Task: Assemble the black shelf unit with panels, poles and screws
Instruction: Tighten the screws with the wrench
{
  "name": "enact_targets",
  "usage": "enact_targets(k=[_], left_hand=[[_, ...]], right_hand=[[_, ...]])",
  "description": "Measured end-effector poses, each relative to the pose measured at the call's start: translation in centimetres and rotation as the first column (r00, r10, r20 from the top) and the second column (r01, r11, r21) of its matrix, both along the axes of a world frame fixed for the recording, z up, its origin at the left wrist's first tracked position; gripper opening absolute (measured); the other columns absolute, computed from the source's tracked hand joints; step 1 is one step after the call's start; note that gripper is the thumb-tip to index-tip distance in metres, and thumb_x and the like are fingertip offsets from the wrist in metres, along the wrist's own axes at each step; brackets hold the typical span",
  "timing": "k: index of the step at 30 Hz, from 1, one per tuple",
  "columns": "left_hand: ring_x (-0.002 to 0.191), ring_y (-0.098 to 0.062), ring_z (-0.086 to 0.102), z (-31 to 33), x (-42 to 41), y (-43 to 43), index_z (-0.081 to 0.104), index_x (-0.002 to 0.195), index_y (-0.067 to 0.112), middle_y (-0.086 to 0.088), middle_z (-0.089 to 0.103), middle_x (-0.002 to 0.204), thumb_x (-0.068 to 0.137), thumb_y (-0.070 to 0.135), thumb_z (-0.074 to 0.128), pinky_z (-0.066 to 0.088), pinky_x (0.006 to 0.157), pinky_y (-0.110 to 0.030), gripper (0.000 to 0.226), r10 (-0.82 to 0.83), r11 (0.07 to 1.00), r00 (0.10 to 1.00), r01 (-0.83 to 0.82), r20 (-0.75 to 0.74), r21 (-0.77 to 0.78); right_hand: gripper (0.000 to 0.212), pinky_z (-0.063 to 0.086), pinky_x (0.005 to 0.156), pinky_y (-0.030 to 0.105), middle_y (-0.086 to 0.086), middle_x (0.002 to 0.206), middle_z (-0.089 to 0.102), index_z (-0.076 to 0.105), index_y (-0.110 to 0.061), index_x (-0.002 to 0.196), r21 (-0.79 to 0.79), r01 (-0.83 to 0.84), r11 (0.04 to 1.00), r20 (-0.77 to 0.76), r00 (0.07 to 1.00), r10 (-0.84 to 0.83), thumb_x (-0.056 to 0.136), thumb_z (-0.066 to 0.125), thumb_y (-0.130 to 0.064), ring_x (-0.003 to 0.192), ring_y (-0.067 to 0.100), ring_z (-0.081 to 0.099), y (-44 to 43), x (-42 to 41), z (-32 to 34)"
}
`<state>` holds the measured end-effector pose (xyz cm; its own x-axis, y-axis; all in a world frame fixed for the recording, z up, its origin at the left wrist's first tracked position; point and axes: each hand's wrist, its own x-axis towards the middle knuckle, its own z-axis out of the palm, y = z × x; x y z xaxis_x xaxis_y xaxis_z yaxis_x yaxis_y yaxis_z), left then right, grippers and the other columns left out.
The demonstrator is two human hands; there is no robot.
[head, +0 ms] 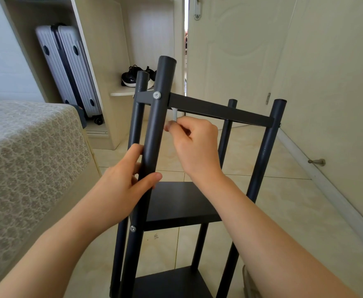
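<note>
The right grip point(195, 147) pinched a small white piece point(174, 114), upright, just beneath the top panel point(219, 110), beside the near pole point(154, 130) that the left grip point(122, 186) held.

Beige tiled floor point(283, 190) is crossed by pale grout lines. Black shelf unit point(176, 203) is stood on it, slightly tilted, with the pole feet mostly cut off by the bottom frame edge. Bed point(25, 158) with patterned cover is set on the floor at left. Grey suitcase point(73, 67) is stood upright on its wheels in the wardrobe point(103, 50) recess at the back. Black shoes point(133, 77) are placed on a low pale ledge point(122, 92) beside it, raised off the floor.
</note>
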<state>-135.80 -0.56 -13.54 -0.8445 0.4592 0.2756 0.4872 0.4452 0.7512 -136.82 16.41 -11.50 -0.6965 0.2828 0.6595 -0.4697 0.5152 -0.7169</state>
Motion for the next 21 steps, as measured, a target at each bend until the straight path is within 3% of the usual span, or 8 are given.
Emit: enact_targets(k=[5, 9, 14, 21], left_hand=[[0.075, -0.007, 0.073, -0.1, -0.2, -0.3, 0.042, 0.106, 0.048, 0.014, 0.072, 0.086, 0.07, 0.063, 0.052, 0.059, 0.06, -0.02, 0.041, 0.003, 1.0, 1.0, -0.003, 0.008, 0.004], [0.075, -0.007, 0.073, -0.1, -0.3, -0.3, 0.042, 0.107, 0.046, 0.015, 0.072, 0.087, 0.071, 0.06, 0.052, 0.059, 0.059, -0.022, 0.04, 0.005, 1.0, 1.0, -0.005, 0.011, -0.008], [0.076, -0.01, 0.073, -0.1, -0.4, -0.5, 0.042, 0.106, 0.046, 0.016, 0.072, 0.088, 0.071, 0.059, 0.054, 0.061, 0.062, -0.029, 0.039, -0.006, 1.0, 1.0, 0.006, 0.025, 0.008], [0.078, -0.011, 0.073, 0.0, -0.3, -0.5, 0.043, 0.106, 0.046, 0.015, 0.072, 0.089, 0.073, 0.057, 0.055, 0.061, 0.063, -0.027, 0.036, -0.034, 0.999, 0.999, 0.033, 0.033, 0.018]], right_hand=[[0.036, 0.039, 0.052, 0.023, -0.005, 0.045, 0.043, 0.063, -0.002, 0.06, 0.018, 0.017, 1.0, -0.008, 1.0, -0.017, 0.094, 0.062, -0.014, 0.047, 0.01, 0.042, 0.4, 0.1, 0.4], [0.036, 0.047, 0.063, 0.038, 0.005, 0.051, 0.055, 0.064, -0.002, 0.061, 0.01, -0.006, 1.0, 0.008, 1.0, 0.006, 0.095, 0.062, -0.015, 0.051, 0.017, 0.052, 0.0, 0.0, 0.5], [0.03, 0.049, 0.065, 0.022, 0.003, 0.061, 0.067, 0.073, -0.004, 0.071, 0.022, -0.002, 1.0, 0.02, 1.0, 0.001, 0.095, 0.062, -0.016, 0.06, 0.011, 0.061, -0.4, -0.3, 0.5], [0.03, 0.05, 0.061, 0.021, -0.006, 0.055, 0.058, 0.069, -0.009, 0.067, -0.025, 0.027, 0.999, -0.059, 0.998, -0.028, 0.096, 0.061, -0.014, 0.054, 0.009, 0.059, -1.5, -1.2, -0.2]])
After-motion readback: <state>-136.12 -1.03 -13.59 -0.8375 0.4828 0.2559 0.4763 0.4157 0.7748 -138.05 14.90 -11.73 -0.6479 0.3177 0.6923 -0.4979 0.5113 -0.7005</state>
